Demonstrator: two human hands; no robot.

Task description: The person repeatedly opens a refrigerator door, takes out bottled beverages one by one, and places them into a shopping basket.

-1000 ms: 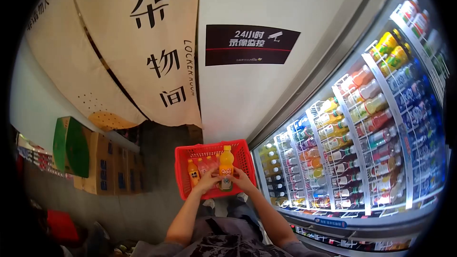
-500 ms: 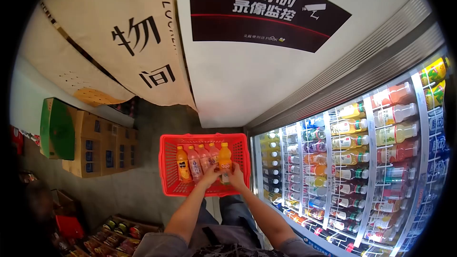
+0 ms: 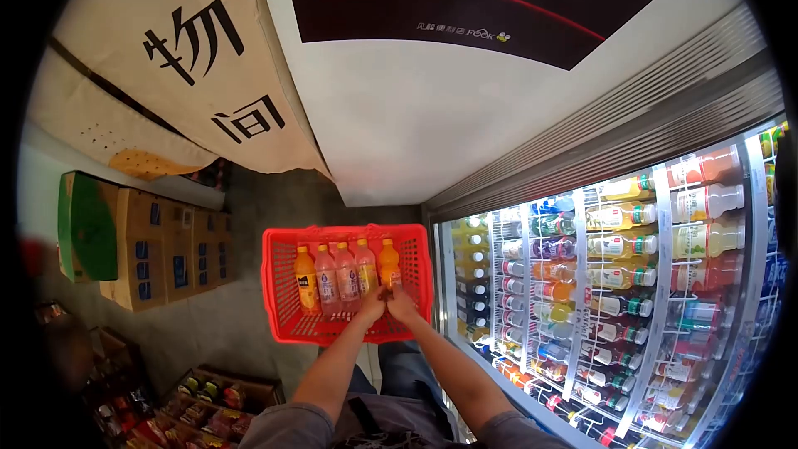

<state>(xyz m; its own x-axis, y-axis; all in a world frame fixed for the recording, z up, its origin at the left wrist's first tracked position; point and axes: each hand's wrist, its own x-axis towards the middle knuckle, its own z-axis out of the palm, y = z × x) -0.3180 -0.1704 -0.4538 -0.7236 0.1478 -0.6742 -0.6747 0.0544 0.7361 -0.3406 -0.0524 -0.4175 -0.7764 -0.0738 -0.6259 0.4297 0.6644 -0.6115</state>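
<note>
A red plastic shopping basket (image 3: 278, 328) holds several drink bottles in a row. At the row's right end is an orange juice bottle (image 3: 389, 258) with an orange cap, its lower part covered by my hands. My right hand (image 3: 402, 306) is closed around the lower right of this bottle. From the left, my left hand (image 3: 372, 306) has its fingers closed at the same bottle's lower part, close to my right fingertips. Beside it stands a pink bottle (image 3: 364, 270), with two more pink bottles and a dark-labelled orange juice bottle (image 3: 307, 283) further left.
A lit drinks cooler (image 3: 573, 283) with rows of bottles stands at the right. Stacked cardboard boxes (image 3: 170, 241) are at the left. Packaged snacks (image 3: 208, 407) sit at the lower left. A cloth curtain (image 3: 191, 58) hangs beside the white wall (image 3: 374, 133).
The orange bottle has gone lower into the basket, with my hands moving closer together around its lower part. The label of the neighbouring pink bottle now shows. The view has shifted slightly.
</note>
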